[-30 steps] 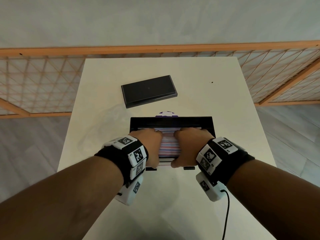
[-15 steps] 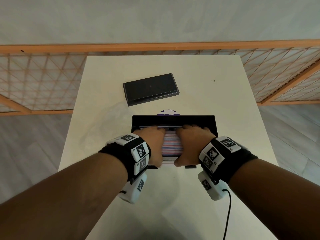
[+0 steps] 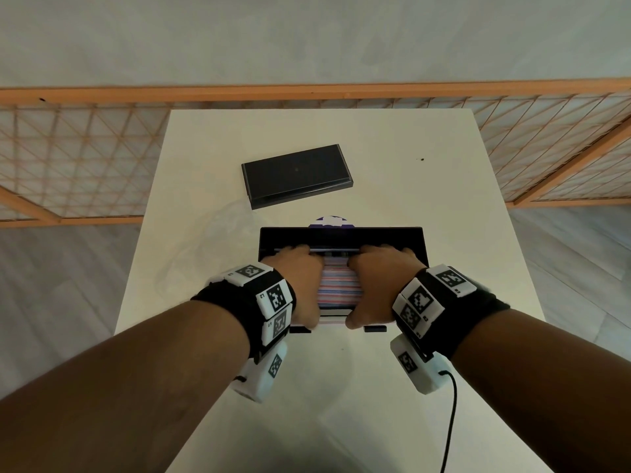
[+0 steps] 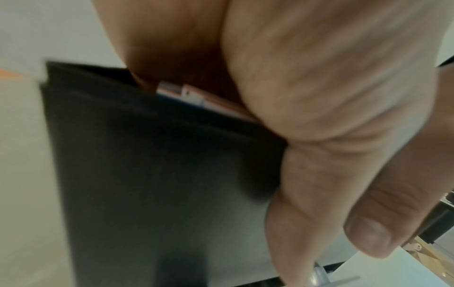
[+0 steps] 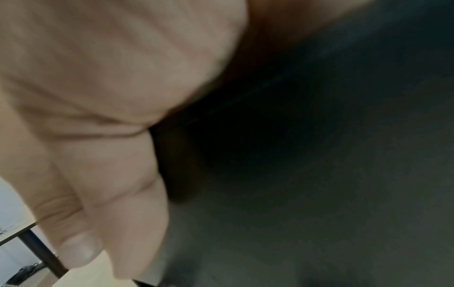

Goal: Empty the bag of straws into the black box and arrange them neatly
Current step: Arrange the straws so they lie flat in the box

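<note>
The open black box (image 3: pixel 341 232) sits mid-table, with its dark wall (image 4: pixel 147 174) filling the left wrist view. Pink, blue and white striped straws (image 3: pixel 338 285) lie in it lengthwise left to right. My left hand (image 3: pixel 302 281) and right hand (image 3: pixel 379 281) lie side by side over the pile. Their fingers curl over its far side and the thumbs sit at the box's near wall. Straw ends (image 4: pixel 189 95) peek out under my left palm (image 4: pixel 319 97). My right hand (image 5: pixel 110 77) hides the straws against the box (image 5: pixel 319 155).
The box's black lid (image 3: pixel 297 174) lies flat farther back, to the left. A crumpled clear bag (image 3: pixel 211 240) rests left of the box. A purple and white item (image 3: pixel 329 221) peeks out behind the far wall. Table edges lie close on both sides, with a wooden lattice railing (image 3: pixel 307 93) beyond.
Both hands have stayed on the straws in the box, with hardly any shift. The head view has dipped slightly.
</note>
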{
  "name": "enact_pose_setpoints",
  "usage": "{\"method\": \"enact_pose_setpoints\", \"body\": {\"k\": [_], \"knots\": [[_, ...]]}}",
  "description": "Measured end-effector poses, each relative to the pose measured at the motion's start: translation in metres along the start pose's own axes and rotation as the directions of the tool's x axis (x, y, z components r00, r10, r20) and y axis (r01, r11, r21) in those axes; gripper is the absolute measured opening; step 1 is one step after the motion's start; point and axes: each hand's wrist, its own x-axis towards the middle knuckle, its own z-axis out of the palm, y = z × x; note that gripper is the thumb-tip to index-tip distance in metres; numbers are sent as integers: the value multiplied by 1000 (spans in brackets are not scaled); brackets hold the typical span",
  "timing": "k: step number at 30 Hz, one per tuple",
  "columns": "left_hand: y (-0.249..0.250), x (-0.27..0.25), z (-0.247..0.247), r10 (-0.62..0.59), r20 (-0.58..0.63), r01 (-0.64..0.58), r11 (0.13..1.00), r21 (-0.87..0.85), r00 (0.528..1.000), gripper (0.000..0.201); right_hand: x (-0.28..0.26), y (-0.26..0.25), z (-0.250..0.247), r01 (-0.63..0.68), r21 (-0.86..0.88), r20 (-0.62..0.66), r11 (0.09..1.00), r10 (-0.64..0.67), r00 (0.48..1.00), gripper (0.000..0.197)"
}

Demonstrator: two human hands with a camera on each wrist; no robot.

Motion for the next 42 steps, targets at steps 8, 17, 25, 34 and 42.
{"method": "enact_pose_setpoints", "body": {"k": [8,17,25,34,42], "knots": [[1,0,2,-16,13,16,1000,-12,1000,67,0,-1,1,-9,58,32,998,7,999,72],[0,0,0,-23,41,24,1000,-17,999,57,-1,-2,-3,-14,3,23,1000,14,1000,53],[2,-3,-1,-5,20,5,1000,1,1000,64,-2,-2,-5,-4,10,14,1000,4,1000,52],[2,-4,4,-17,16,17,999,-40,1000,37,-2,-8,-3,4,4,21,1000,-4,1000,36],[0,1,6,-42,68,48,995,-82,997,32,-2,-7,1,-7,-1,-3,1000,7,1000,33]]}}
